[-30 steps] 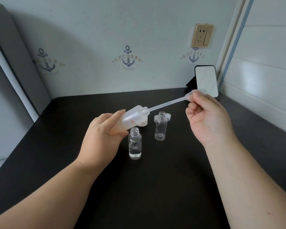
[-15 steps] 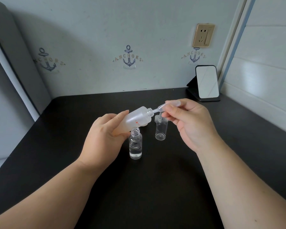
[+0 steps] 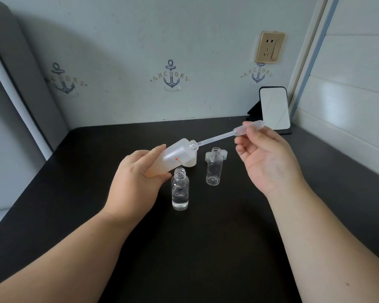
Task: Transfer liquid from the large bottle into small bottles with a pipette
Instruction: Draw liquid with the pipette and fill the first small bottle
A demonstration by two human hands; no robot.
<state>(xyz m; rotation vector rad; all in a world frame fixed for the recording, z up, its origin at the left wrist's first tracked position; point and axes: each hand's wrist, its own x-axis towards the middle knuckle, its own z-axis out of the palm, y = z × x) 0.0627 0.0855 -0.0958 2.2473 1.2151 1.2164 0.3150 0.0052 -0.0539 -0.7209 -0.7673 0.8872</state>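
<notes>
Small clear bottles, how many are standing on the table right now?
2: a small bottle holding some liquid stands beside the left hand; an empty-looking small bottle stands farther back and right. None seems hidden.

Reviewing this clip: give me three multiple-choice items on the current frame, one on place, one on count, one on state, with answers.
1. Where is the pipette tip?
A. at the large bottle mouth
B. in a small bottle
C. on the table

2. How many small bottles stand uncapped?
A. one
B. two
C. three

3. The near small bottle is:
A. capped
B. tipped over
C. holding some liquid

Answers: 1 A, the stem enters the tilted neck; 2 B, near one plus far small bottle; 3 C, liquid sits at its bottom.
</notes>
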